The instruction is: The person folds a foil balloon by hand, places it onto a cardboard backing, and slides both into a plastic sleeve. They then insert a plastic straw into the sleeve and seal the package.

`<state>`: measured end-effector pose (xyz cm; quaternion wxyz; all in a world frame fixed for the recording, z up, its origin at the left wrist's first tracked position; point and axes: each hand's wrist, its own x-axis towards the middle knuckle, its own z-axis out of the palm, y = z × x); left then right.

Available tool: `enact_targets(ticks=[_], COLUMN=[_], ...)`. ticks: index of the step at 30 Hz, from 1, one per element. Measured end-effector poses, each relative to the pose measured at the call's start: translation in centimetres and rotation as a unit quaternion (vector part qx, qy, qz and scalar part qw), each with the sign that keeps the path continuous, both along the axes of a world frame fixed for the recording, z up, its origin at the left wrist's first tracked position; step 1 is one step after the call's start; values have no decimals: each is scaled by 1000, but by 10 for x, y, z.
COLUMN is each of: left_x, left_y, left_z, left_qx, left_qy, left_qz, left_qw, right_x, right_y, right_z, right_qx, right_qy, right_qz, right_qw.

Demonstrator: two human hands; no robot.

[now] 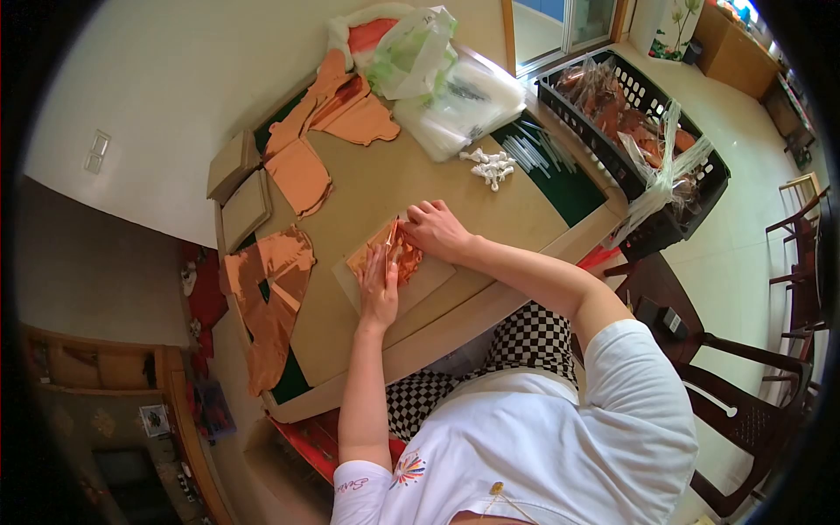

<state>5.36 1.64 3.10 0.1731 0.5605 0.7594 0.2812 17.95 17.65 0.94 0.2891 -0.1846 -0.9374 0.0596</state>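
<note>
A shiny copper-coloured foil piece lies on a pale, translucent sheet or bag near the table's front edge. My left hand rests on the foil's left part, its fingers stretched out and flat. At the foil's upper right edge, my right hand has its fingers bent and pressed together on the foil's edge. Further left lie a crinkled foil stack and matte copper-coloured flat pieces. White small parts sit in a pile beyond my right hand.
Clear plastic bags and a green-white bag lie at the back. Thin clear sticks are at the right. A black crate of wrapped copper-coloured items stands beside the table. Two cardboard-coloured stacks sit at the left edge.
</note>
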Motion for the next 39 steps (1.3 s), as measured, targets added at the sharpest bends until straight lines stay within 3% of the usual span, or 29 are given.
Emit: enact_targets(ticks=[19, 25, 30, 39], left_x=[3, 3, 10, 11], left_y=[0, -1, -2, -2], left_z=[-3, -6, -8, -12], left_qx=[2, -1, -7, -13], left_qy=[18, 46, 152, 160], left_qz=[3, 1, -10, -5], left_qw=[1000, 999, 988, 987], right_x=[0, 0, 5, 34], right_y=[1, 13, 20, 14], right_z=[5, 15, 12, 21], right_qx=[-12, -87, -78, -82], right_qy=[-47, -124, -80, -35], right_qz=[3, 51, 86, 154], right_qw=[999, 987, 990, 984])
